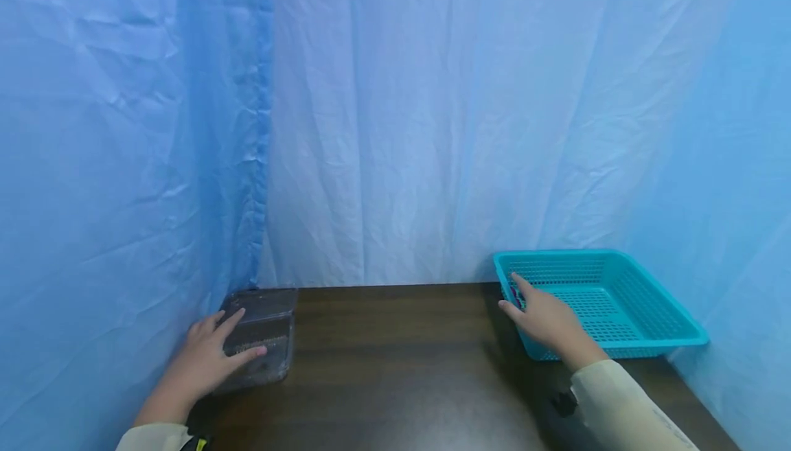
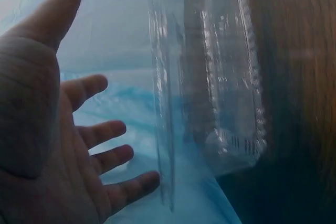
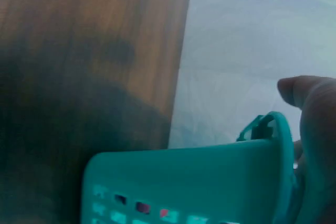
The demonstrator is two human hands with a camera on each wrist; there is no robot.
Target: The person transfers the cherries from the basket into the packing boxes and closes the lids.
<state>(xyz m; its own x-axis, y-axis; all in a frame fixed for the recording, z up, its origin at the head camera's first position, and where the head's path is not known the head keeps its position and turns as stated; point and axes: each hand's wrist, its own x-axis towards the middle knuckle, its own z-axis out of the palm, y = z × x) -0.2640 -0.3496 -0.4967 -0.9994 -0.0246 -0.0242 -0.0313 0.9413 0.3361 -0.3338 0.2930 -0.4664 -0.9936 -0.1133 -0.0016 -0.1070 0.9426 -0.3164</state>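
Note:
At the left, a clear plastic container (image 1: 274, 324) lies on the table beside the curtain. My left hand (image 1: 200, 362) is over its left side, fingers spread and nothing in the grasp. The left wrist view shows that palm (image 2: 47, 145) beside an upright clear plastic panel (image 2: 164, 93), little finger close to its edge. A turquoise basket (image 1: 643, 320) stands at the right. My right hand (image 1: 546, 317) reaches over its left rim, index finger and thumb extended apart. Something small and dark pinkish (image 1: 516, 294) shows inside near that hand, mostly hidden; its kind does not show.
The dark wooden table (image 1: 395, 362) stretches between container and basket. Blue-white curtains (image 1: 426, 121) hang behind it and along both sides, close to the container on the left and the basket on the right.

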